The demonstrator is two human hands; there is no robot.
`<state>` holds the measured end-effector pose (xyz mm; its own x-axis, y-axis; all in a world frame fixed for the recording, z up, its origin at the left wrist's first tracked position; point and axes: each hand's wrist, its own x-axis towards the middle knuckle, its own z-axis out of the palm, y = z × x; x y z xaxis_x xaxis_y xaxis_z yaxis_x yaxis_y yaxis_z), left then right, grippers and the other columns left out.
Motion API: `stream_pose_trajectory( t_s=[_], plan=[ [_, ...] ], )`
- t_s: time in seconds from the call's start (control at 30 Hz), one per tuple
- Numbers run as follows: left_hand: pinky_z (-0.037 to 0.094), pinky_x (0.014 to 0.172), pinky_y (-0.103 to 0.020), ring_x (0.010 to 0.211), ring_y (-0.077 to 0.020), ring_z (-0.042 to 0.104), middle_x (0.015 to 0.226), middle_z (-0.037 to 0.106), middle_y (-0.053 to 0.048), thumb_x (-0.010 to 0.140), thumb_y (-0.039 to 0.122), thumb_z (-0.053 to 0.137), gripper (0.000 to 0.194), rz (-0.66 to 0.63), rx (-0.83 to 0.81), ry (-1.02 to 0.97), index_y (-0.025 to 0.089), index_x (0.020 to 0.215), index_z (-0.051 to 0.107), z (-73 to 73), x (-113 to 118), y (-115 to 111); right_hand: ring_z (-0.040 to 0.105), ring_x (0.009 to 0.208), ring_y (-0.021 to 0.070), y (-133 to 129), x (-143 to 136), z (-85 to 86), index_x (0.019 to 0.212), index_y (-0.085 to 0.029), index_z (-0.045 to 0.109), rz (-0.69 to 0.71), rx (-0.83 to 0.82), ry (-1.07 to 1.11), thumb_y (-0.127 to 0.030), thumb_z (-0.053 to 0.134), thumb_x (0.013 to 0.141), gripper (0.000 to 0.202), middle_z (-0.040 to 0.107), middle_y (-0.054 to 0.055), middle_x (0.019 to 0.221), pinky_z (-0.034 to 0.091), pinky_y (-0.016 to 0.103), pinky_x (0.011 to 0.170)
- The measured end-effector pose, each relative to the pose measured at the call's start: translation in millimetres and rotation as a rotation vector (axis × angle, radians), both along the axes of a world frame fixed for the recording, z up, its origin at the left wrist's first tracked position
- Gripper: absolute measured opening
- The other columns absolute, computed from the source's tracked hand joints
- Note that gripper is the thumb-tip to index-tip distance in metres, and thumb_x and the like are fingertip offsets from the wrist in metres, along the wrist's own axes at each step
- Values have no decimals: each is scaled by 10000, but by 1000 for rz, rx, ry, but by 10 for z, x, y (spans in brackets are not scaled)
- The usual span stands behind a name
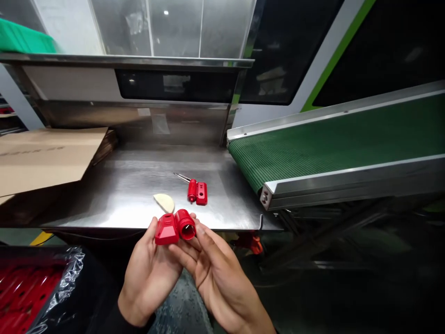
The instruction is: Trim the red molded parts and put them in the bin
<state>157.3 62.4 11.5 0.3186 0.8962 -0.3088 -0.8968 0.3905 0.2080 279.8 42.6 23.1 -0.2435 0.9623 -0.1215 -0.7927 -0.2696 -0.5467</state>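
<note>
Both my hands hold one red plastic part [167, 229] in front of the table's near edge. It has a flat, tapered block on the left and a round, hollow barrel on the right, its open end facing me. My left hand [149, 273] grips the block side between thumb and fingers. Thumb and fingers of my right hand [215, 269] close on the barrel side. Just beyond lies a pale, half-round pad [164, 202]. Farther back rests another red plastic part [197, 192], with a thin pointed metal tool [182, 177] against its far end.
A green conveyor belt [313, 144] with metal side rails slopes down to the steel table [132, 171] from the right. Flattened cardboard [48, 157] covers the table's left. At lower left stands a plastic-lined box of red parts [28, 292]. A green bin [26, 37] sits on the shelf.
</note>
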Motion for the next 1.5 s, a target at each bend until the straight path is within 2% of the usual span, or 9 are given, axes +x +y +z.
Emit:
stream_pose_trajectory(
  t_s=[0.13,0.33,0.5,0.67,0.87,1.07,1.23,1.33,1.5],
  plan=[
    [570,874,-337,1042,-220,654,1152,668,-182,998,328,378,455,9,23,-9,56,1351,473,-16,-70,28,676,1012,205,55,-22,-45,1179,-103,576,15,-12,78,-202,561,916,281,678,133,1160,580,343,896],
    [474,1011,-350,1288,-201,491,1405,531,-81,987,339,410,433,79,239,137,382,1418,406,-9,-89,-24,703,900,197,158,36,-277,1131,-102,623,10,-118,71,-224,578,901,265,698,138,1119,603,317,770],
    [443,1030,-308,1319,-216,455,1360,572,-21,913,323,577,581,61,381,210,462,1428,345,-13,-75,-117,686,892,151,190,38,-342,1226,-129,579,81,-162,157,-368,513,939,379,700,93,1125,572,267,750],
    [397,1069,-334,1331,-282,429,1407,514,-28,692,268,828,946,103,547,368,451,1453,295,-55,-85,-139,640,1034,156,190,-28,-324,1206,-157,596,83,-11,57,-359,436,972,348,648,95,1225,539,292,884],
    [374,1084,-295,1359,-290,393,1476,456,-29,607,331,876,943,-22,668,483,416,1417,401,-190,-256,-115,650,958,130,159,-10,-326,1128,-195,606,59,65,-100,-291,519,935,233,688,64,1086,533,227,816],
    [311,1133,-382,1343,-335,406,1433,510,-101,698,370,811,715,-38,642,401,273,1352,539,-330,-413,-132,637,939,154,125,-25,-295,1082,-234,552,-13,172,-246,-384,629,863,277,676,53,1017,493,311,878],
    [245,1171,-439,1367,-285,377,1333,609,-34,922,321,540,313,40,343,141,317,1210,662,-385,-398,-127,638,924,181,132,-138,-332,1016,-201,569,-96,216,-431,-416,773,728,412,682,85,1016,485,330,850],
    [267,1159,-455,1348,-286,401,1350,587,-79,973,305,429,353,67,309,134,253,1257,633,-438,-355,-73,645,945,194,124,-209,-334,1005,-192,558,-149,217,-539,-398,777,721,413,685,100,1041,494,328,852],
    [382,1085,-453,1303,-314,452,1360,560,-155,961,531,337,541,68,347,53,207,1322,576,-573,-273,9,657,939,205,49,-419,-444,1000,-203,565,-239,177,-613,-449,767,707,433,684,97,1023,512,326,854]
  ],
)
